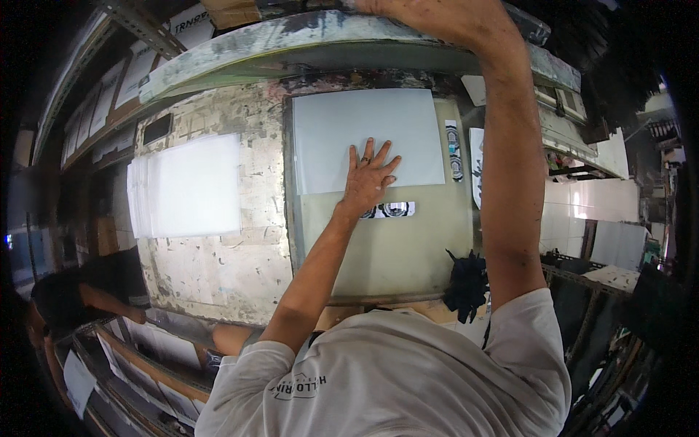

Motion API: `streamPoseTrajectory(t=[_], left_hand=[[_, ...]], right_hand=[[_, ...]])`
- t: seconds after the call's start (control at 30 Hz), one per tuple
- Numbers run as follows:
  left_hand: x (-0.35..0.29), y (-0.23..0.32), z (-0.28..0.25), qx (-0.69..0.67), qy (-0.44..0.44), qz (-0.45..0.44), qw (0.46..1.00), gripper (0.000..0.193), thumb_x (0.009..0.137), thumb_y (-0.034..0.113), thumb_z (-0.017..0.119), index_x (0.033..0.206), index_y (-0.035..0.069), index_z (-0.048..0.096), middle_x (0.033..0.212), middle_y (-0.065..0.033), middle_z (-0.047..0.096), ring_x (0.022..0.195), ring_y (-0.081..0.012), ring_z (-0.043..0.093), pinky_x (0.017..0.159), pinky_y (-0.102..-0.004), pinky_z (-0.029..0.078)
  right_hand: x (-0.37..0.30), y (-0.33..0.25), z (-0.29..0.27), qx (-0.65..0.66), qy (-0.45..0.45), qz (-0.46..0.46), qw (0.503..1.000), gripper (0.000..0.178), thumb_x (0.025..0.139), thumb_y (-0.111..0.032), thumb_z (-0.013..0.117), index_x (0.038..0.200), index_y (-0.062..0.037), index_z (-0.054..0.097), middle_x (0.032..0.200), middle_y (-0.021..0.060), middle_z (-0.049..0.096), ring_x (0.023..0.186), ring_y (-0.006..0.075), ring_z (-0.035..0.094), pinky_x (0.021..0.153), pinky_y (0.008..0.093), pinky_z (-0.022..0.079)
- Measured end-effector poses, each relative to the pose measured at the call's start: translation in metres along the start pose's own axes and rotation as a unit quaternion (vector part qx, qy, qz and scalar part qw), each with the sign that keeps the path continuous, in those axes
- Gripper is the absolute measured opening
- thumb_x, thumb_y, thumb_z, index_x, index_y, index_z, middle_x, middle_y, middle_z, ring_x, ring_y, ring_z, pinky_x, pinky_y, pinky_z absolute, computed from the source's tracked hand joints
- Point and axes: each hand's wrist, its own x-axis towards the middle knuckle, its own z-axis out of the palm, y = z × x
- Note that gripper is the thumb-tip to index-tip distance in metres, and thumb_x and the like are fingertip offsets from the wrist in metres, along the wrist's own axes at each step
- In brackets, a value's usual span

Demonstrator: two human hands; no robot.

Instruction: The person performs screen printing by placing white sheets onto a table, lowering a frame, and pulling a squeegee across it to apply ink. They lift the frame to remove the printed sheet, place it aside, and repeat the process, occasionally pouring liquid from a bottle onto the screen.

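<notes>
My left hand point(371, 178) lies flat with its fingers spread on a pale blue-grey sheet point(320, 135). That sheet rests on the far part of a yellowish-grey glossy board point(408, 255). By my left wrist, a strip with round black-and-white prints point(398, 210) sticks to the board. A similar narrow strip point(454, 149) runs along the board's right side. Stretched far forward, my right hand point(437, 16) is at a paint-stained beam point(291, 36); the top edge of the picture cuts off its fingers, so its grip is hidden.
To the left, a stack of white sheets point(189, 186) lies on a worn, stained tabletop point(211, 269), near a dark flat rectangle point(157, 129). A crumpled black cloth point(466, 284) sits by the board's near right corner. Metal shelving point(138, 357) stands at lower left, beside another person's arm point(109, 300).
</notes>
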Motion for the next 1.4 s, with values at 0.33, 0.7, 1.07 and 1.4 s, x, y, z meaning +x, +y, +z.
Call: streamPoseTrajectory(t=[0.33, 0.7, 1.07, 1.4], left_hand=[[-0.02, 0.025, 0.014, -0.014, -0.003, 0.008, 1.0, 0.047, 0.097, 0.028, 0.059, 0.143, 0.026, 0.054, 0.163, -0.003, 0.029, 0.152, -0.0366, 0.016, 0.12, -0.0664, 0.006], [-0.029, 0.023, 0.006, -0.013, 0.012, 0.03, 0.999, 0.047, 0.097, 0.034, 0.058, 0.143, 0.022, 0.055, 0.159, -0.0049, 0.037, 0.151, -0.0372, 0.022, 0.119, -0.0666, 0.007], [-0.054, -0.01, -0.021, 0.013, -0.006, -0.053, 0.998, 0.054, 0.09, 0.036, 0.067, 0.142, 0.023, 0.057, 0.159, -0.0043, 0.038, 0.151, -0.038, 0.021, 0.121, -0.0644, 0.01], [-0.061, -0.007, -0.038, -0.012, 0.117, -0.006, 0.993, 0.058, 0.086, 0.025, 0.074, 0.14, 0.015, 0.057, 0.154, -0.0097, 0.045, 0.147, -0.0402, 0.03, 0.12, -0.0638, 0.013]], right_hand=[[0.002, -0.008, -0.003, 0.054, -0.047, 0.031, 0.997, 0.048, 0.072, -0.043, 0.082, 0.103, -0.0066, 0.078, 0.092, 0.0161, 0.076, 0.086, 0.0301, 0.071, 0.087, 0.0414, 0.054], [-0.004, -0.002, 0.006, 0.009, 0.019, -0.009, 1.0, 0.048, 0.071, -0.042, 0.083, 0.103, -0.0069, 0.078, 0.093, 0.0173, 0.075, 0.09, 0.0323, 0.07, 0.087, 0.0418, 0.053], [-0.013, -0.01, 0.001, 0.029, 0.013, -0.002, 0.999, 0.048, 0.069, -0.04, 0.085, 0.102, -0.0061, 0.077, 0.092, 0.0164, 0.075, 0.083, 0.0321, 0.072, 0.081, 0.0388, 0.054], [-0.034, -0.019, -0.002, -0.014, 0.012, -0.023, 1.0, 0.049, 0.075, -0.031, 0.081, 0.115, -0.0046, 0.072, 0.12, 0.0211, 0.065, 0.115, 0.0368, 0.059, 0.094, 0.0436, 0.045]])
